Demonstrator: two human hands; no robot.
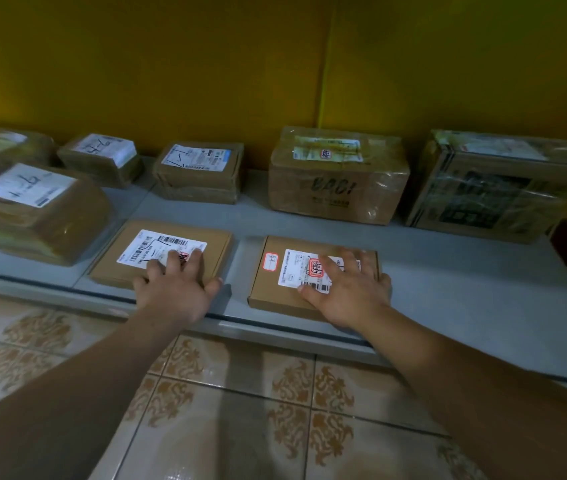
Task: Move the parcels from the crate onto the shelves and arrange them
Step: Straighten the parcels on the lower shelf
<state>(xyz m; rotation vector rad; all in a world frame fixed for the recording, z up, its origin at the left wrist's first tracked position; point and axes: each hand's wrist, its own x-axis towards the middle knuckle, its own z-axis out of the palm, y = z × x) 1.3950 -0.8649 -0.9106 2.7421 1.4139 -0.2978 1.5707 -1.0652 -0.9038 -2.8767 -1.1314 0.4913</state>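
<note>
Flat brown left parcel (157, 247) and right parcel (275, 289), labels up, side by side at the shelf (448, 268) front, taller boxes (337, 192) behind

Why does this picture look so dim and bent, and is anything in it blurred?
Head view: dim, yellowish light; the wide lens bows the shelf; the far-left parcel is smeared, while the left flat box and right flat box, under the left hand and right hand, look sharper; the taped box at the back shows glare on its wrap.
</note>
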